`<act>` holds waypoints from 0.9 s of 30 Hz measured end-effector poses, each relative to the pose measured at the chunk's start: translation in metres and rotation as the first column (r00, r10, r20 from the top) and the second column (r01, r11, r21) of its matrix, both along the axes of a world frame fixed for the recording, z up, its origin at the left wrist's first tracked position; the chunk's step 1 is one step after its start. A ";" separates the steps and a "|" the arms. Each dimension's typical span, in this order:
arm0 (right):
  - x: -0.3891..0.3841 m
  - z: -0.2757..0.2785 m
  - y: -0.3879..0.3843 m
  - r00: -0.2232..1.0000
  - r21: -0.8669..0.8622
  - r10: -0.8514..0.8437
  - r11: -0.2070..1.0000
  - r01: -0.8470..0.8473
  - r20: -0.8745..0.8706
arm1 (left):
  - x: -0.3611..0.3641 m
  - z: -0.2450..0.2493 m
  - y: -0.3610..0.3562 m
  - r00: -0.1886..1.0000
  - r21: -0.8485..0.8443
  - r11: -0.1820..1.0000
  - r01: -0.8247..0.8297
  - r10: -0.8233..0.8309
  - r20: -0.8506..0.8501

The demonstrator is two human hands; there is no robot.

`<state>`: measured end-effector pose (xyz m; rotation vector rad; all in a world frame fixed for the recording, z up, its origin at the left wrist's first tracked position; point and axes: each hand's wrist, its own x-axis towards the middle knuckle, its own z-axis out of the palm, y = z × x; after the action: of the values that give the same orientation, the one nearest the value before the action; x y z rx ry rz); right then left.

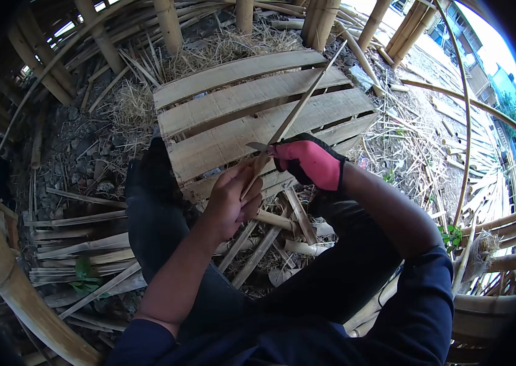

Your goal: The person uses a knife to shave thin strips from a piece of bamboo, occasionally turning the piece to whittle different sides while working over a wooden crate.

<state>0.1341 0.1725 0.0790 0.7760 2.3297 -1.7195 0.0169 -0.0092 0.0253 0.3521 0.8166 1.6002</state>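
A long split bamboo strip [299, 108] slants up and away over the wooden slatted platform [209, 113]. My bare left hand [231, 198] is closed around its near end. My right hand [311, 161], in a pink and black glove, is closed on a knife just ahead of the left. The short curved knife blade [258, 146] points left and lies against or just over the strip; contact cannot be made out. The knife's handle is mostly hidden in the glove.
Upright bamboo poles [168, 27] stand along the back. Cut bamboo pieces [81, 244] lie in a pile at the left, with scattered bamboo scraps [413, 165] on the right. A thick curved bamboo pole [10, 277] crosses the left edge. My bent legs flank the platform's near side.
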 end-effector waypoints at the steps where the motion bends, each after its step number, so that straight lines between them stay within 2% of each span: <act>1: -0.001 -0.005 0.003 0.999 0.043 -0.021 0.999 0.023 -0.031 | 0.001 -0.001 0.003 1.000 -0.014 1.000 -0.003 0.003 -0.009; 3: -0.005 -0.019 0.006 0.994 0.121 -0.054 0.990 0.065 -0.092 | 0.001 -0.004 0.008 1.000 -0.046 0.999 -0.016 0.014 -0.024; 6: -0.002 -0.018 -0.010 0.973 0.300 0.046 0.953 0.024 -0.226 | -0.003 0.000 0.006 1.000 -0.002 1.000 -0.008 0.008 0.017; 7: -0.005 -0.003 -0.005 0.985 0.030 -0.158 0.987 0.160 -0.068 | -0.003 0.001 0.006 1.000 -0.001 1.000 0.000 0.000 0.010; 8: -0.005 -0.019 0.014 0.979 0.181 -0.124 0.972 0.153 -0.162 | -0.002 0.002 0.005 1.000 0.000 1.000 0.005 -0.005 0.004; 10: -0.006 -0.009 0.012 0.973 0.119 -0.193 0.971 0.208 -0.125 | -0.001 -0.001 0.005 1.000 0.006 1.000 0.007 -0.007 0.020; 12: -0.005 -0.005 -0.031 0.956 -0.074 -0.293 0.954 0.289 -0.037 | 0.000 -0.007 0.013 0.998 0.033 0.999 -0.015 0.013 0.062; 13: -0.008 -0.020 -0.017 0.976 -0.046 -0.167 0.986 0.162 -0.143 | -0.002 -0.007 0.009 0.998 0.034 0.999 -0.009 0.007 0.069; 14: -0.003 -0.010 -0.002 0.972 0.166 0.049 0.986 -0.011 -0.231 | -0.005 -0.006 0.004 0.997 0.033 0.999 0.008 -0.011 0.073; 16: -0.007 -0.007 0.024 0.955 -0.015 -0.284 0.959 0.284 -0.088 | -0.008 -0.004 0.004 0.997 0.047 0.999 0.024 -0.028 0.071; 17: -0.005 -0.013 0.038 0.944 -0.033 -0.320 0.947 0.318 -0.079 | -0.009 -0.004 0.005 0.997 0.051 0.998 0.026 -0.030 0.070; 20: -0.007 -0.008 -0.033 0.970 0.165 -0.167 0.967 0.196 -0.178 | -0.004 -0.001 0.007 0.998 0.049 0.999 -0.002 -0.001 0.065; 21: -0.006 -0.009 -0.022 0.984 0.155 -0.075 0.983 0.101 -0.164 | -0.002 -0.001 0.005 0.998 0.043 0.999 -0.017 0.014 0.062; 22: -0.005 0.001 -0.004 0.989 0.283 0.042 0.959 -0.002 -0.138 | -0.003 -0.002 0.003 0.999 0.041 0.999 -0.006 0.004 0.052; 24: -0.010 -0.001 0.029 0.952 0.114 -0.278 0.949 0.293 -0.129 | -0.007 -0.002 0.000 0.999 0.048 0.999 0.007 -0.009 0.032; 25: -0.010 0.002 0.036 0.920 0.092 -0.373 0.919 0.384 -0.117 | -0.005 -0.001 0.002 1.000 0.018 1.000 -0.002 0.002 0.026; 27: -0.009 -0.021 -0.010 0.949 0.102 -0.245 0.958 0.268 -0.197 | 0.002 0.003 0.013 1.000 -0.033 0.999 -0.022 0.023 0.015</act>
<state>0.1250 0.1625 0.0582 1.0265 2.5811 -1.8262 0.0187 0.0040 0.0284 0.3076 0.8368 1.6069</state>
